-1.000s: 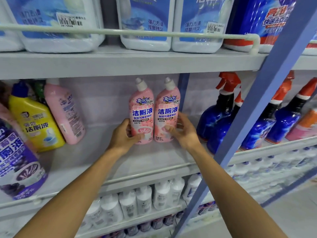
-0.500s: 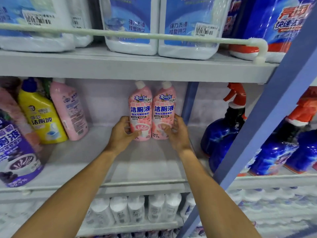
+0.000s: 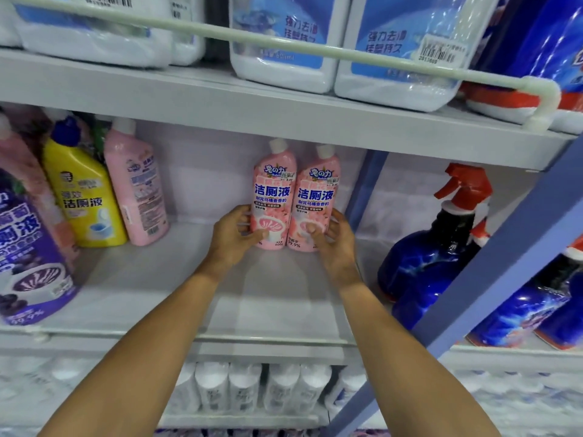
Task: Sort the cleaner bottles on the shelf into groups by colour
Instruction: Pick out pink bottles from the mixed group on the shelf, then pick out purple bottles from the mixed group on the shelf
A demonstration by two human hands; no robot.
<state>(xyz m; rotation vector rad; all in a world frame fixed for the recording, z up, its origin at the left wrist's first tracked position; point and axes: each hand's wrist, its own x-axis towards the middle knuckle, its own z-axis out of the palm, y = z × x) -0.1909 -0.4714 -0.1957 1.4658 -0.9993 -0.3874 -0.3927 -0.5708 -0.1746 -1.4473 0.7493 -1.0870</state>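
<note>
Two pink cleaner bottles stand upright side by side at the back of the middle shelf (image 3: 271, 298). My left hand (image 3: 235, 236) grips the base of the left pink bottle (image 3: 273, 187). My right hand (image 3: 334, 239) grips the base of the right pink bottle (image 3: 317, 197). Further left stand a third pink bottle (image 3: 137, 187), a yellow bottle (image 3: 83, 197) with a blue cap and a purple bottle (image 3: 28, 263). Part of another pink bottle (image 3: 19, 165) shows behind the purple one.
Blue spray bottles (image 3: 432, 257) with red triggers stand at the right, behind a slanted blue upright (image 3: 492, 272). Large white jugs (image 3: 284, 58) fill the upper shelf behind a white rail (image 3: 220, 29). White bottles (image 3: 246, 386) line the shelf below.
Both hands have pushed the two pink bottles further back on the shelf, keeping them together. The view has shifted left and closer.
</note>
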